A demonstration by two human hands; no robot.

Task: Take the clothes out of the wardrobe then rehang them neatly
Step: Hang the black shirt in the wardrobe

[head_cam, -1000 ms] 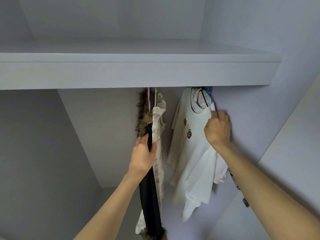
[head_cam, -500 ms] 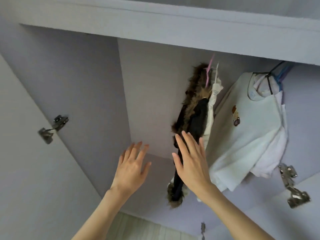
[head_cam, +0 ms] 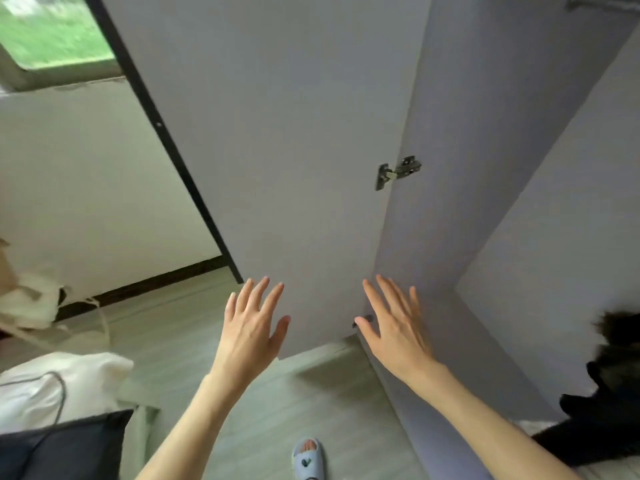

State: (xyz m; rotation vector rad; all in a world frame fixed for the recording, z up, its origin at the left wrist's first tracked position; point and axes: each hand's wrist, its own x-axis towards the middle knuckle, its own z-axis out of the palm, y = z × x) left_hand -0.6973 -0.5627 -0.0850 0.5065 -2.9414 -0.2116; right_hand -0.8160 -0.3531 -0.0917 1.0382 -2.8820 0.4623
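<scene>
My left hand (head_cam: pixel 251 327) and my right hand (head_cam: pixel 394 325) are both raised with fingers spread, holding nothing, in front of the open wardrobe door (head_cam: pixel 277 150). A dark furry garment (head_cam: pixel 609 386) shows at the far right edge, inside the wardrobe (head_cam: pixel 491 188). The other hanging clothes are out of view. A short piece of the hanging rail (head_cam: pixel 602 0) shows at the top right corner.
A metal hinge (head_cam: pixel 398 171) joins the door to the wardrobe side. White bedding (head_cam: pixel 52 386) and a dark pillow (head_cam: pixel 52 448) lie at lower left, pale cloth (head_cam: pixel 31 299) at far left. A window (head_cam: pixel 48 29) is top left. My slippered foot (head_cam: pixel 308 459) stands on the wood floor.
The view has swung left and down from the hanging clothes to the open door and floor. Both hands let go of the garments earlier and stay open, spread apart.
</scene>
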